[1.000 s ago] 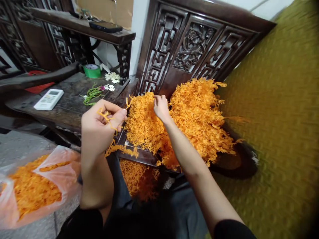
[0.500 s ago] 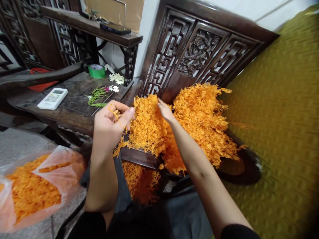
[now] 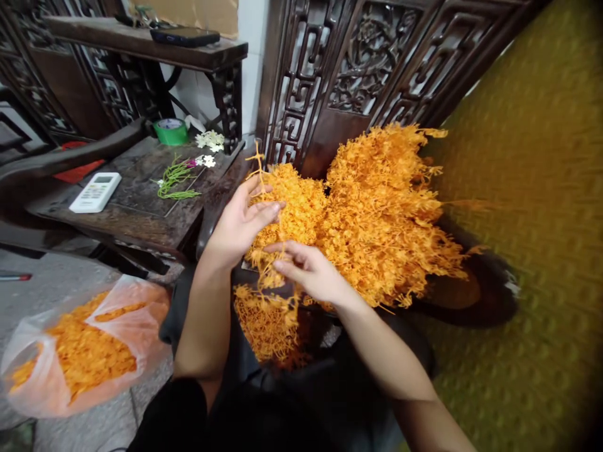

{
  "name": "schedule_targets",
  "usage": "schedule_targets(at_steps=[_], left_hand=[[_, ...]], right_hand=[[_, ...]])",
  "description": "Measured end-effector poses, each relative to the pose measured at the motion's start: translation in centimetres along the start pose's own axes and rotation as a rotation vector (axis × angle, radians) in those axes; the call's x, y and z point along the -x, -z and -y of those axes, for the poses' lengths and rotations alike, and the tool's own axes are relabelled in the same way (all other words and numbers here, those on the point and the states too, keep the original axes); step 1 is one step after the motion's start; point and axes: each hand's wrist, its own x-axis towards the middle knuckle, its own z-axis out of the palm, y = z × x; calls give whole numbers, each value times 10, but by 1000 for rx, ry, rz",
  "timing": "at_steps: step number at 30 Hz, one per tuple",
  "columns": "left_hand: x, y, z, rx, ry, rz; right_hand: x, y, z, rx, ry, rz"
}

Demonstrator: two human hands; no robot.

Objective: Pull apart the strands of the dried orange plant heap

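My left hand [image 3: 240,220] is closed on an orange plastic-looking sprig [image 3: 259,164]; its thin branched end stands up above the fingers. Below and to the right, my right hand [image 3: 313,271] has thumb and fingers pinched on a lower stretch of the sprig, which is partly blurred. Small orange pieces dangle beneath the two hands. Right behind them lies a clump of orange sprigs [image 3: 301,204]. A larger heap of the same orange sprigs [image 3: 386,213] spreads to the right, against the carved wooden backrest [image 3: 348,132].
More orange sprigs [image 3: 266,320] lie lower down, near my legs. On the floor at left sits a plastic bag [image 3: 153,326] of orange pieces. The dark side table [image 3: 141,220] bears a white remote [image 3: 95,193], green tape [image 3: 170,132], green stems [image 3: 176,179] and white flowers [image 3: 210,140].
My right hand has come away from the clump, down and toward my left hand, and now pinches the sprig. My left hand has moved right, and the sprig's end now points up.
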Motion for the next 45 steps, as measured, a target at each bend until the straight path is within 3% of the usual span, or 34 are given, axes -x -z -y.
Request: schedule_targets(at_steps=[4, 9, 12, 16, 18, 20, 24, 28, 31, 35, 39, 45], left_hand=[[7, -1, -4, -126, 140, 125], [13, -22, -11, -331, 213, 384], [13, -26, -13, -506, 246, 515], [9, -19, -18, -617, 257, 798], [8, -17, -21, -651, 296, 891], [7, -17, -22, -682, 375, 914], [5, -18, -19, -665, 494, 869], [6, -23, -15, -456, 422, 780], [9, -34, -14, -488, 399, 699], [9, -44, -11, -571, 339, 502], [8, -40, -3, -532, 213, 261], [5, -35, 2, -389, 86, 45]], right_hand=[[9, 30, -5, -213, -40, -194], [25, 44, -4, -67, -8, -172], [34, 42, -1, 156, 16, 69], [39, 36, 4, 305, 52, 453], [39, 32, 5, 343, 107, 568], [37, 29, 5, 354, 184, 597], [35, 31, 0, 275, 175, 461], [35, 44, -11, 142, 37, 78], [36, 54, -19, 111, -15, -137], [40, 67, -24, 11, 29, -268], [42, 80, -22, -98, 114, -390], [40, 85, -21, -349, 207, -597]])
